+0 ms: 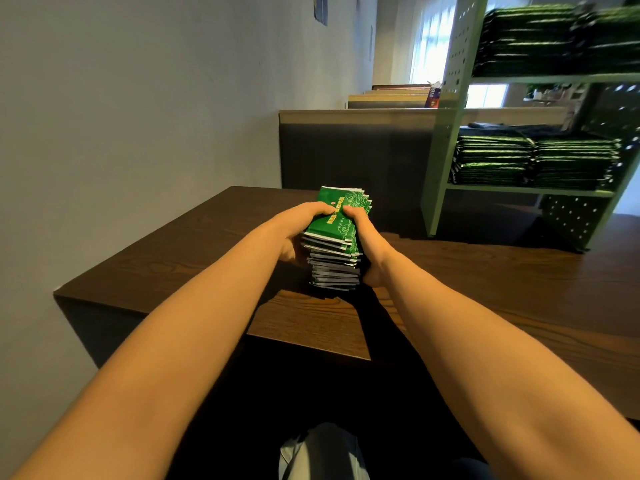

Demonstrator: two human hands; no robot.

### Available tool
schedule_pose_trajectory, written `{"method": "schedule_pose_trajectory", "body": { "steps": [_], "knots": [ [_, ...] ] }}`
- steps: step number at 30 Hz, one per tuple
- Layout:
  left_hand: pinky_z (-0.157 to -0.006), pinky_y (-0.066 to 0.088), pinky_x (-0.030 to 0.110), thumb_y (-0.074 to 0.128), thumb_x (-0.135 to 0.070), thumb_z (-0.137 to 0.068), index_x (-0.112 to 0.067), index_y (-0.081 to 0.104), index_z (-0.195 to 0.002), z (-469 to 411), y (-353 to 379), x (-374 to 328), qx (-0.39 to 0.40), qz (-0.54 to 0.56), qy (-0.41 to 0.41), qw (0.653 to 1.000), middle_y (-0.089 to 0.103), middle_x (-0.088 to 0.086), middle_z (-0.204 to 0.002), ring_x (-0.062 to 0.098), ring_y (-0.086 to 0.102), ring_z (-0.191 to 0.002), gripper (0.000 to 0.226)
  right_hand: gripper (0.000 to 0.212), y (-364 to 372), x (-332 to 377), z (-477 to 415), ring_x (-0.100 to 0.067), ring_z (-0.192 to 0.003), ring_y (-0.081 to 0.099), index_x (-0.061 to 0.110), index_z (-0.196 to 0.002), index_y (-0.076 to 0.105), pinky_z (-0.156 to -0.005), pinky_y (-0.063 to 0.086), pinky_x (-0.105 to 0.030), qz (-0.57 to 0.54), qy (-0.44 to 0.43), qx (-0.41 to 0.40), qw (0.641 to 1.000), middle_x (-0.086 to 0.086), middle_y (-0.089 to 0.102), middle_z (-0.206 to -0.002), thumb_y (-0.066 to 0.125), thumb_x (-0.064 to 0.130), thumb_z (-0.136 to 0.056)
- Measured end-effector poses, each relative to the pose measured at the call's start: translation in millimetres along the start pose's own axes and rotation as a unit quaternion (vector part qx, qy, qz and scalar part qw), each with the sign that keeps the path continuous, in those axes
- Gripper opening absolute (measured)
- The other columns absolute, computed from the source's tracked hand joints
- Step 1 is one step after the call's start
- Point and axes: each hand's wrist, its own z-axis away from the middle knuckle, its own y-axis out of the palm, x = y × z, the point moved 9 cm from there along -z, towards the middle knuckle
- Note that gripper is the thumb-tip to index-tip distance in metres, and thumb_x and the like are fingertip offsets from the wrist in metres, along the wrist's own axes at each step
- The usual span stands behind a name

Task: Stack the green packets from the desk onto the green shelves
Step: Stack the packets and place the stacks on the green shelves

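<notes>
head view looked down at a tall stack of green packets (334,244) near the front edge of the dark wooden desk (173,251). left hand (298,233) and right hand (367,244) clasped its opposite sides, thumbs curled onto the top packet. green shelves (446,133) at the right held packet piles (533,161).

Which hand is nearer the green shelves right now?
Right. The right hand grips the side of the packet stack facing the green shelves; the left hand grips the opposite side, farther from them.
</notes>
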Motion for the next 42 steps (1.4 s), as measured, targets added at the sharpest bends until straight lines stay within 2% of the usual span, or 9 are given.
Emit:
{"method": "schedule_pose_trajectory", "body": {
  "steps": [8, 14, 16, 19, 23, 27, 32, 37, 42],
  "knots": [
    [-0.106, 0.037, 0.05, 0.079, -0.039, -0.055, -0.016, 0.072, -0.105, -6, 15, 16, 0.124, 0.076, -0.032, 0.989, 0.068, 0.011, -0.114, 0.032, 0.061, -0.106, 0.056, 0.103, -4, -3, -10, -0.039, -0.113, 0.071, 0.014, -0.141, 0.056, -0.106, 0.05, -0.059, -0.011, -0.033, 0.004, 0.999, -0.018, 0.073, -0.125, 0.084, 0.067, -0.058],
    [-0.107, 0.039, 0.05, 0.061, -0.022, -0.069, -0.009, 0.067, -0.105, -6, 22, -6, 0.146, 0.124, 0.046, 0.98, 0.069, 0.015, -0.099, 0.033, 0.064, -0.095, 0.039, 0.129, -17, 5, -25, -0.036, -0.108, 0.074, 0.017, -0.152, 0.037, -0.096, 0.056, -0.06, -0.024, -0.058, -0.011, 0.998, -0.017, 0.07, -0.129, 0.095, 0.059, -0.044],
    [-0.095, 0.049, 0.046, 0.054, -0.012, -0.068, -0.007, 0.065, -0.105, -2, 26, -14, 0.151, 0.127, 0.079, 0.977, 0.068, 0.014, -0.089, 0.03, 0.067, -0.082, 0.038, 0.11, -12, 23, -4, -0.03, -0.107, 0.073, 0.017, -0.151, 0.041, -0.095, 0.059, -0.052, 0.004, -0.084, -0.014, 0.996, -0.013, 0.069, -0.128, 0.089, 0.05, -0.058],
    [-0.078, 0.054, 0.04, 0.045, -0.002, -0.07, -0.006, 0.064, -0.101, 5, 33, -13, 0.151, 0.097, 0.102, 0.979, 0.067, 0.012, -0.084, 0.027, 0.068, -0.073, 0.036, 0.038, -8, 34, 16, -0.015, -0.094, 0.067, 0.019, -0.126, 0.056, -0.071, 0.058, -0.027, 0.054, -0.098, 0.024, 0.993, -0.004, 0.066, -0.11, 0.064, 0.021, -0.089],
    [-0.07, 0.058, 0.037, 0.047, -0.001, -0.074, -0.004, 0.057, -0.118, 5, 36, -3, 0.133, 0.029, 0.121, 0.983, 0.066, 0.014, -0.093, 0.026, 0.069, -0.076, 0.046, 0.105, -13, 19, 17, -0.025, -0.121, 0.06, 0.024, -0.148, 0.038, -0.081, 0.052, -0.038, 0.091, -0.047, 0.06, 0.993, -0.011, 0.057, -0.139, 0.078, 0.027, -0.051],
    [-0.067, 0.058, 0.038, 0.056, -0.003, -0.061, -0.01, 0.041, -0.142, -1, 39, 11, 0.141, 0.016, 0.138, 0.98, 0.065, 0.016, -0.11, 0.028, 0.07, -0.089, 0.083, 0.132, -20, 13, 7, -0.029, -0.13, 0.057, 0.028, -0.157, 0.018, -0.107, 0.05, -0.052, 0.162, -0.036, 0.077, 0.983, -0.011, 0.054, -0.143, 0.087, 0.019, -0.044],
    [-0.065, 0.059, 0.033, 0.053, -0.008, -0.067, -0.007, 0.05, -0.134, 1, 51, 20, 0.162, 0.109, 0.155, 0.968, 0.072, 0.008, -0.094, 0.021, 0.07, -0.079, 0.068, 0.141, -22, 16, 6, -0.028, -0.136, 0.049, 0.04, -0.155, 0.003, -0.116, 0.041, -0.056, 0.213, -0.057, 0.085, 0.972, -0.007, 0.047, -0.146, 0.086, 0.016, -0.044],
    [-0.086, 0.054, 0.039, 0.053, -0.004, -0.066, -0.018, 0.036, -0.146, -3, 46, 4, 0.136, 0.093, 0.22, 0.961, 0.061, 0.011, -0.127, 0.025, 0.063, -0.111, 0.083, 0.13, -24, 25, 13, -0.025, -0.137, 0.045, 0.029, -0.158, -0.001, -0.117, 0.039, -0.051, 0.231, -0.086, 0.076, 0.966, -0.006, 0.044, -0.146, 0.076, 0.005, -0.056],
    [-0.082, 0.055, 0.037, 0.047, -0.002, -0.06, -0.014, 0.04, -0.145, -7, 51, 11, 0.115, 0.142, 0.231, 0.956, 0.064, 0.009, -0.122, 0.024, 0.064, -0.108, 0.086, 0.131, -29, 15, 12, -0.021, -0.134, 0.047, 0.033, -0.157, -0.004, -0.115, 0.041, -0.049, 0.242, -0.087, 0.071, 0.964, -0.002, 0.045, -0.142, 0.079, 0.006, -0.06]
  ]
}}
